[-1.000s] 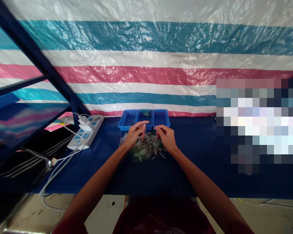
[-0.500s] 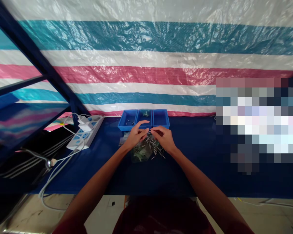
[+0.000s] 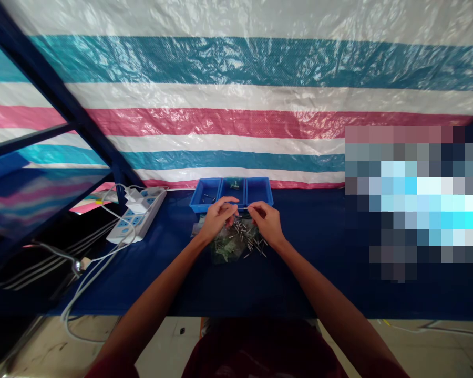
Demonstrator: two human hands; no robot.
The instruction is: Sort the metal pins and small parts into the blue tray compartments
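The pins (image 3: 254, 243) are shiny metal, the bag (image 3: 225, 253) thin clear plastic, the trays (image 3: 199, 208) smooth plastic — the far sheet (image 3: 236, 60) glossy, crinkled plastic.

Both forearms (image 3: 167, 275) converge toward the middle blue tray (image 3: 232, 195). On its near side, the left hand (image 3: 217, 220) stretches its index finger above the thumb, facing the right hand (image 3: 268, 221), whose thumb and index finger pinch together.

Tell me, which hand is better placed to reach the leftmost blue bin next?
Probably the left hand: it is nearer to the leftmost blue bin, while the right hand is in front of the rightmost bin.
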